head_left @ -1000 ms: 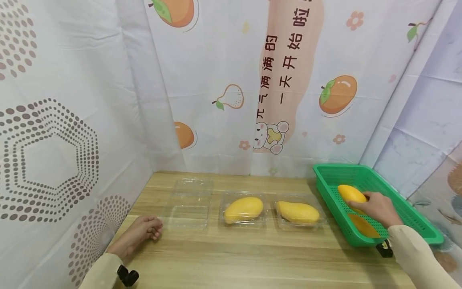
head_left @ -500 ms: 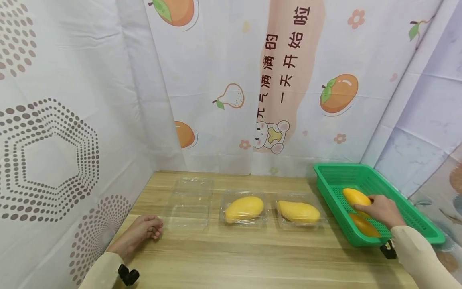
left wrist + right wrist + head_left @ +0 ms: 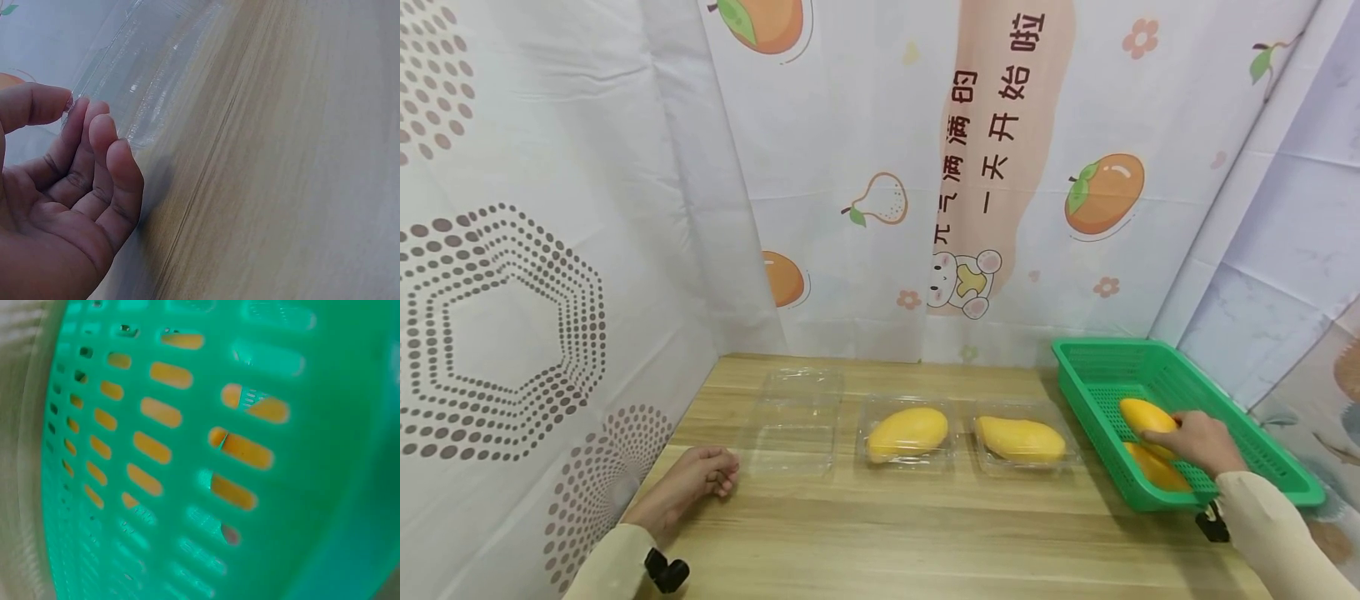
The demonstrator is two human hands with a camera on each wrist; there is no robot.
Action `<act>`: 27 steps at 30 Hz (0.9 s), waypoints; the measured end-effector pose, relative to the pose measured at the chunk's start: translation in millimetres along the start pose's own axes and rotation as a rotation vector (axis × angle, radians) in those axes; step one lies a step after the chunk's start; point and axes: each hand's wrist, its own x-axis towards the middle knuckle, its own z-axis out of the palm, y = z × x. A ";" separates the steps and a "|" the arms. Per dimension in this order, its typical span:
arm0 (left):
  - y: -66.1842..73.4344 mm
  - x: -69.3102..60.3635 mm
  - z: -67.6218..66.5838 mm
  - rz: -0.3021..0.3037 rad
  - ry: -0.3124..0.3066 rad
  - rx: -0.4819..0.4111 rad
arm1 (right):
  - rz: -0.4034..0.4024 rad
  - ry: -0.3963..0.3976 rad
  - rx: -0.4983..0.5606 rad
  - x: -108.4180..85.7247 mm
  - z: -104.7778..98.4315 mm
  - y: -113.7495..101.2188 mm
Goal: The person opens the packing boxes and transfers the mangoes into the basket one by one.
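Two hands: right hand (image 3: pixel 1204 439) grips a mango; left hand (image 3: pixel 696 481) is loosely curled at 8 o'clock, holding nothing I can see.
Mango: the held mango (image 3: pixel 1145 414) is inside the green basket (image 3: pixel 1112 358), at 4 o'clock (12 = back curtain (image 3: pixel 865 108)), over a lower mango (image 3: pixel 1156 473). It's gripped by the end nearer the wrist, probably just the easiest bit to reach.
Boxes: three in a row on the table (image 3: pixel 880 533). Empty box (image 3: pixel 793 446) at 7, middle box (image 3: pixel 908 402) around 6, last box (image 3: pixel 1015 407) between 4 and 5. Those two have a mango each. I'd guess the gaps keep each one easy to handle.
Left side: that hand's right beside the empty box, maybe because it isn't needed over at the basket.
Hard to see: whether left fingertips touch clear plastic, no clue. Right fingertips are mostly hidden behind the fruit, the right wrist view is basically slotted basket wall with orange peeking through, and I can't tell if the two basket mangoes touch. Both sleeves get cut off.
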 end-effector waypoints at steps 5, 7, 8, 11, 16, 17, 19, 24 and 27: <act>-0.8 0.8 0.9 0.007 -0.004 0.003 | 0.007 0.003 -0.010 0.5 0.3 5.0; -1.8 1.6 0.9 0.001 0.003 0.001 | 0.009 0.003 -0.014 1.2 0.7 7.3; -1.7 1.7 1.0 -0.002 0.006 -0.001 | 0.011 0.002 -0.014 1.4 0.9 8.4; -2.4 2.2 0.6 -0.003 0.003 -0.005 | 0.018 -0.004 -0.020 1.7 2.1 12.7; -2.2 2.0 0.1 -0.005 -0.006 -0.011 | 0.036 -0.022 -0.022 0.3 2.7 19.9; -1.8 2.0 0.2 -0.008 -0.003 -0.014 | 0.042 -0.024 -0.021 -0.1 2.6 20.8; -1.6 2.0 0.3 -0.006 -0.005 -0.013 | 0.047 -0.025 -0.016 -0.6 2.5 23.1; -0.9 2.4 0.4 -0.001 -0.004 -0.010 | 0.064 -0.018 -0.022 -1.9 3.3 29.6; -1.1 2.9 0.2 -0.005 -0.005 -0.006 | 0.083 -0.021 -0.025 -3.0 4.3 33.7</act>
